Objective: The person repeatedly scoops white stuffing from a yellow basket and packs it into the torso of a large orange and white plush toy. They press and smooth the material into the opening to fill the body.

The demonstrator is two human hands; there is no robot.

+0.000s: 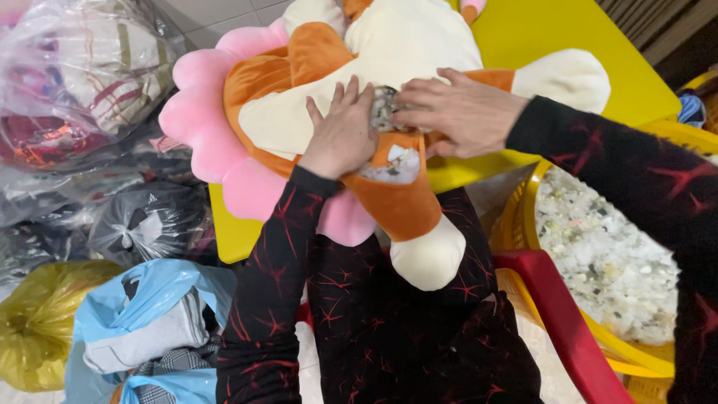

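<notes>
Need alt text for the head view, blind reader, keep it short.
Two bare hands, left hand and right hand, press on the open seam of an orange, cream and pink plush toy lying on a yellow table, with grey-white stuffing showing at the gap. A yellow basket of the same stuffing sits to the right; plastic bags of fabric lie to the left.
</notes>
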